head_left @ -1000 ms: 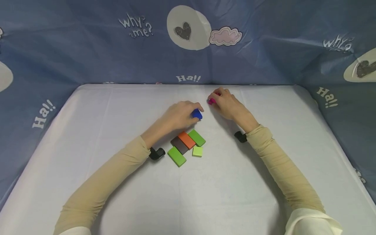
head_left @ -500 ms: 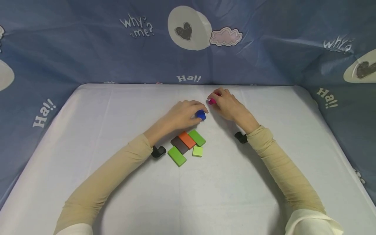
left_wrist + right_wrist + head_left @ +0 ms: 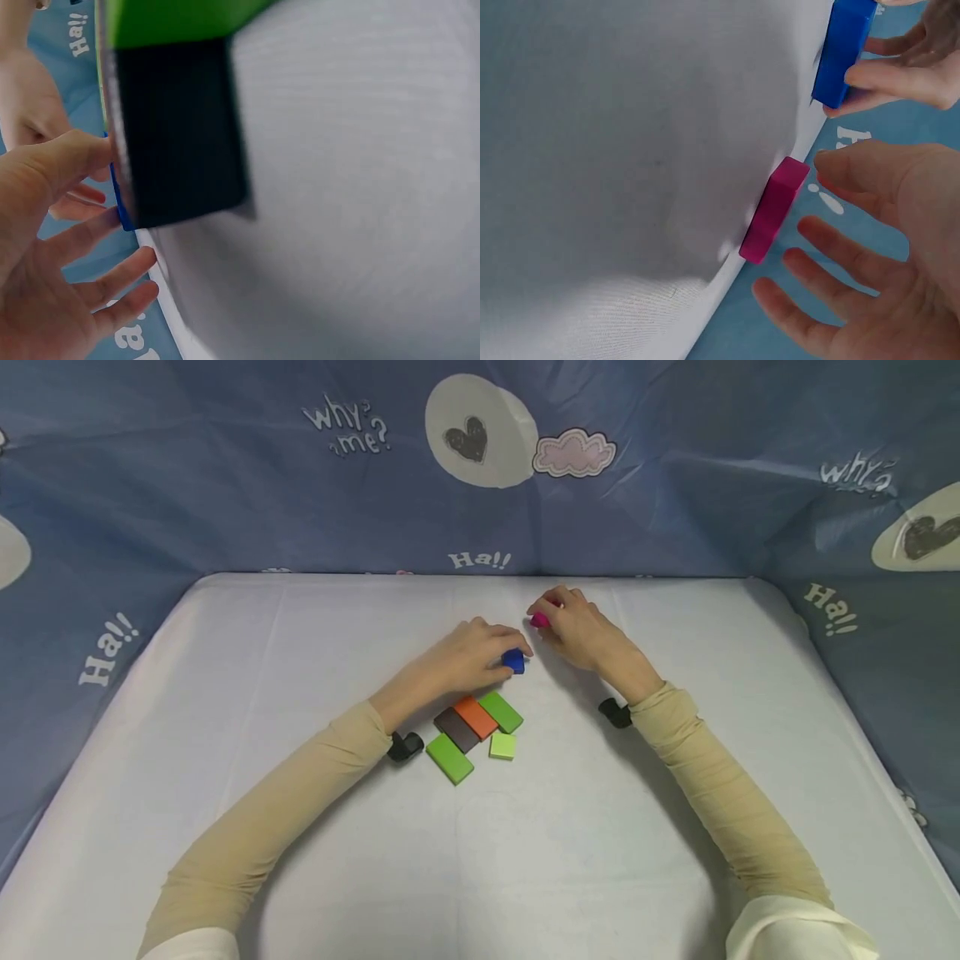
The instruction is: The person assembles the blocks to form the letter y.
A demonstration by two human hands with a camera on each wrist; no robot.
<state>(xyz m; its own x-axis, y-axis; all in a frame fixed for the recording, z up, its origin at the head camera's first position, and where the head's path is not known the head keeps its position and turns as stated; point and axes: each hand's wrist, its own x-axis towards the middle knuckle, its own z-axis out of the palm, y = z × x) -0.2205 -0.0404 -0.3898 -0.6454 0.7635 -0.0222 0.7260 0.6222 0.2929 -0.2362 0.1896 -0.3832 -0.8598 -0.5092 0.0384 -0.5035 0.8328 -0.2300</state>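
My left hand point(image 3: 472, 656) pinches a blue block point(image 3: 513, 661) between thumb and fingers above the table's middle. In the left wrist view only an edge of that blue block point(image 3: 124, 202) shows, behind a dark block point(image 3: 180, 135) and a green one. My right hand point(image 3: 577, 622) curves loosely over a magenta block point(image 3: 540, 620) farther back on the right. From the right wrist, the magenta block point(image 3: 774, 210) stands on the white cloth, its upper end close by the thumb tip, with the fingers spread and a gap beside them.
Just nearer than the left hand lie a green block point(image 3: 501, 712), an orange block point(image 3: 476, 718), a dark brown block point(image 3: 456, 730), another green block point(image 3: 450, 758) and a small lime square point(image 3: 502, 746). A blue printed curtain point(image 3: 375, 510) rises behind the white table point(image 3: 600, 860).
My left hand has carried the blue block a little to the right and slightly nearer, turning it somewhat. The right hand and magenta block stay nearly still.
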